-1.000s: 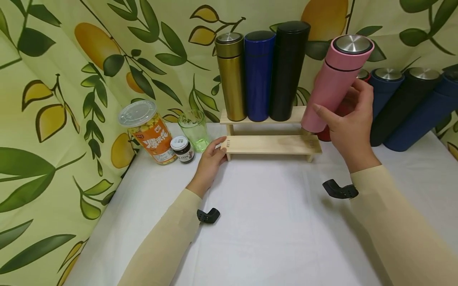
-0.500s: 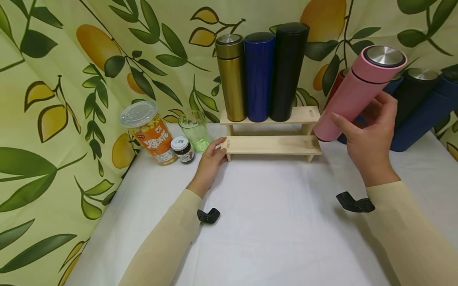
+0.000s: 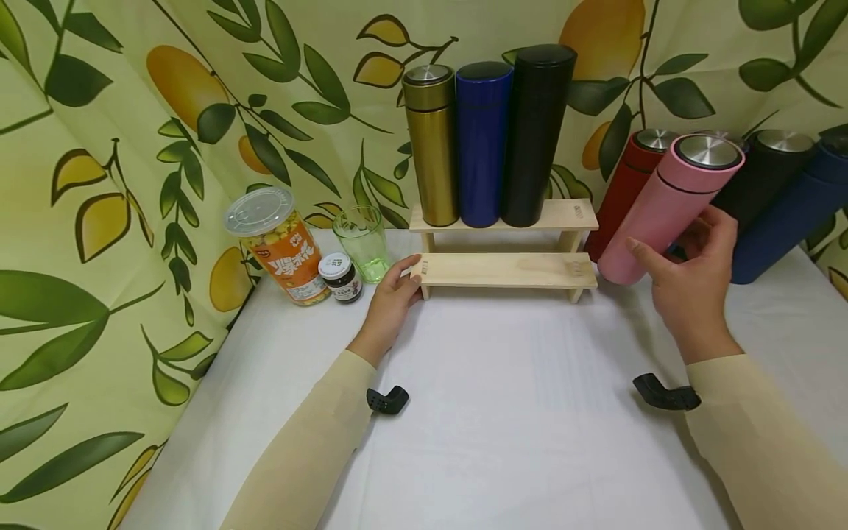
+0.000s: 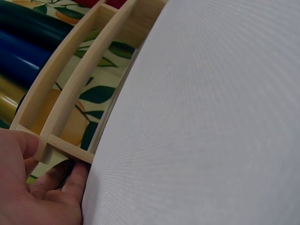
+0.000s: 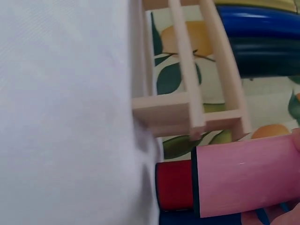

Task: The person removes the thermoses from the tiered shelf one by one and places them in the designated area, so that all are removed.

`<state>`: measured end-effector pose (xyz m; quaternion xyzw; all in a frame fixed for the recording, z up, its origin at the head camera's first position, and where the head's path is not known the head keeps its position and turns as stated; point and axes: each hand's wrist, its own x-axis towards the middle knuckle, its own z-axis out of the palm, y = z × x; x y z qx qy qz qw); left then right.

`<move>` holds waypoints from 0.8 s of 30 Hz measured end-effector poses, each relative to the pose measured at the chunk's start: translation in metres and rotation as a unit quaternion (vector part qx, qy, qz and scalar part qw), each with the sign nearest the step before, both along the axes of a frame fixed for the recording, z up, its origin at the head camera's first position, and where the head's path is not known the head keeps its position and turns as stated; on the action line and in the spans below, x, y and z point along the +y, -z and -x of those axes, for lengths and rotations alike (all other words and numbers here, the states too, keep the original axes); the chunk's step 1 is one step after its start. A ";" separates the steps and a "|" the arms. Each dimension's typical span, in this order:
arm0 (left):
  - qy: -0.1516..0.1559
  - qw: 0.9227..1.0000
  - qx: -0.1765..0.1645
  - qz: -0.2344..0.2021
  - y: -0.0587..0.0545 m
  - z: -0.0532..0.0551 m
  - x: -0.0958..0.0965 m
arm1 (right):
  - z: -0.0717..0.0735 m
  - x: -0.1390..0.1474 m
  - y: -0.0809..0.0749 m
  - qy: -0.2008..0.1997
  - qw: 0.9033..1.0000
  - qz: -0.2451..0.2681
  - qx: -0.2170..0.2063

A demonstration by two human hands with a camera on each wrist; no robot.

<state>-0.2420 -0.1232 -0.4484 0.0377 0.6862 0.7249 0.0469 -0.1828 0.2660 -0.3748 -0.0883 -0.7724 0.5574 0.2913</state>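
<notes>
My right hand [image 3: 695, 283] grips a pink thermos flask [image 3: 665, 210] with a steel-topped lid, to the right of a two-step wooden stand [image 3: 503, 270]. The pink flask leans; in the right wrist view its base appears a little above the cloth. Behind it, partly hidden, is a red flask [image 3: 615, 188]. My left hand [image 3: 389, 308] pinches the left end of the stand's lower step, thumb on top and fingers below. On the upper step stand a gold flask [image 3: 430, 158], a blue flask [image 3: 483, 151] and a taller black flask [image 3: 538, 143].
At the right back are another black flask [image 3: 758, 184] and a dark blue flask [image 3: 791, 206]. Left of the stand sit a plastic snack tub [image 3: 285, 254], a small dark jar [image 3: 342, 283] and a green glass [image 3: 364, 246]. A patterned curtain [image 3: 218, 331] hangs behind the white-covered table [image 3: 503, 412].
The pink flask has moved from above the upper step's right end, rightward and then down beside the stand, uncovering that end. My left hand has stayed on the stand.
</notes>
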 end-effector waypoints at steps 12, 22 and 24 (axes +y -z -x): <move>0.004 1.000 0.001 -0.001 -0.001 -0.001 0.001 | 0.008 0.008 0.027 0.002 0.998 0.003 -0.065; 0.004 1.000 0.003 0.009 -0.001 0.000 0.000 | 0.012 0.009 0.034 0.000 0.997 0.001 -0.079; 0.004 1.000 0.003 0.010 0.000 0.000 0.000 | 0.013 0.010 0.035 -0.001 0.997 -0.002 -0.080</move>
